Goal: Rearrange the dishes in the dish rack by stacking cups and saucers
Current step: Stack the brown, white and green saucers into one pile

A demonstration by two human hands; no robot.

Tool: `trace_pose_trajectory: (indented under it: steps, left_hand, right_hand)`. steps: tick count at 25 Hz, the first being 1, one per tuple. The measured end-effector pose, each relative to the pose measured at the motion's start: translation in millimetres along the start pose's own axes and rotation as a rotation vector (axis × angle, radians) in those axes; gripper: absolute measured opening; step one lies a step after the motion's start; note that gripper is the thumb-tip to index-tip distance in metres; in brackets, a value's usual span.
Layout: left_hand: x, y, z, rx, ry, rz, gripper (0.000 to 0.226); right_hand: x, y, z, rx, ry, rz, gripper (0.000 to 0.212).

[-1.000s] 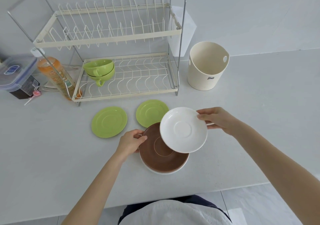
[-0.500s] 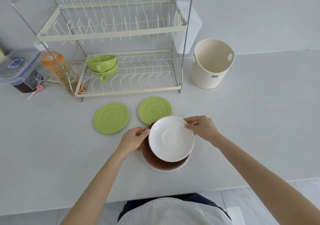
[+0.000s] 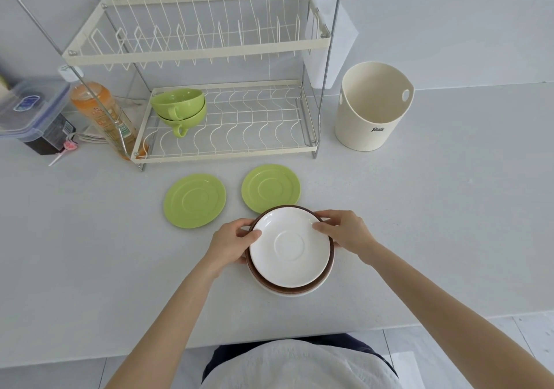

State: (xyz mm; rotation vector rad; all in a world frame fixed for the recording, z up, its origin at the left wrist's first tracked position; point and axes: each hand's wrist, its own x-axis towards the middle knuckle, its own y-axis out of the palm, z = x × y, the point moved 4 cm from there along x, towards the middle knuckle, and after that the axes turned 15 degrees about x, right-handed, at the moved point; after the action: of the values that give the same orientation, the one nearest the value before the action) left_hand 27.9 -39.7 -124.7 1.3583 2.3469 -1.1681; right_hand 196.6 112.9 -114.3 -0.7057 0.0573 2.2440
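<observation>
A white saucer (image 3: 289, 246) lies on top of a brown saucer (image 3: 299, 288), which rests on another white saucer whose edge shows beneath. My left hand (image 3: 232, 243) grips the stack's left rim, thumb on the white saucer. My right hand (image 3: 344, 232) holds the right rim the same way. Two green saucers (image 3: 195, 200) (image 3: 270, 188) lie flat on the counter just beyond the stack. Two green cups (image 3: 180, 109) sit nested at the left end of the dish rack's lower shelf (image 3: 254, 118).
The rack's upper shelf (image 3: 195, 48) holds nothing. A cream plastic bucket (image 3: 371, 106) stands right of the rack. An orange bottle (image 3: 103, 112) and a lidded plastic box (image 3: 33, 109) stand to its left. The counter's front edge runs close to my body.
My right hand brought the white saucer down and left onto the brown saucer. Both hands now hold the stack's rims.
</observation>
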Motion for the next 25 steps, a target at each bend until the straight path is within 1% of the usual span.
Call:
trace_pose_trajectory:
  steps: [4,6,8,9,13,17,20,21,24,25]
  left_hand:
    - [1.2,-3.3,0.5,0.015,0.006,-0.005,0.031]
    - [1.6,-6.1,1.9,0.011,0.002,0.004,0.032]
    - [1.6,-9.4,4.4,0.003,-0.004,0.014,0.033]
    - [1.3,-10.5,5.1,0.001,-0.004,0.02,0.034]
    - [1.5,-13.0,5.3,-0.007,0.001,0.051,0.034]
    - [1.6,-13.7,5.7,-0.04,-0.003,0.088,0.034]
    - [2.2,-14.2,6.7,-0.039,-0.002,0.097,0.035]
    - [2.3,-14.1,6.8,-0.033,-0.003,0.098,0.035]
    - [3.0,-14.5,6.5,-0.019,0.003,0.095,0.037]
    - [3.5,-14.4,6.6,-0.02,0.004,0.097,0.037]
  right_hand:
    - [2.5,3.1,-0.6,0.008,0.04,0.025,0.032]
    - [8.6,4.2,0.6,0.002,0.064,0.03,0.024]
    - [18.5,6.1,5.6,0.003,0.068,-0.012,0.015]
    - [25.8,7.2,8.0,0.011,0.067,-0.05,0.014]
    - [52.5,22.0,17.4,0.073,0.133,-0.124,0.021]
    - [65.6,34.7,26.9,0.118,0.167,-0.18,0.009]
    - [72.9,38.4,20.8,0.115,0.171,-0.256,0.018]
    - [73.1,39.1,18.9,0.163,0.179,-0.266,0.02]
    - [69.0,41.7,20.3,0.43,0.19,-0.281,0.007]
    - [66.7,40.6,21.4,0.48,0.188,-0.297,0.013]
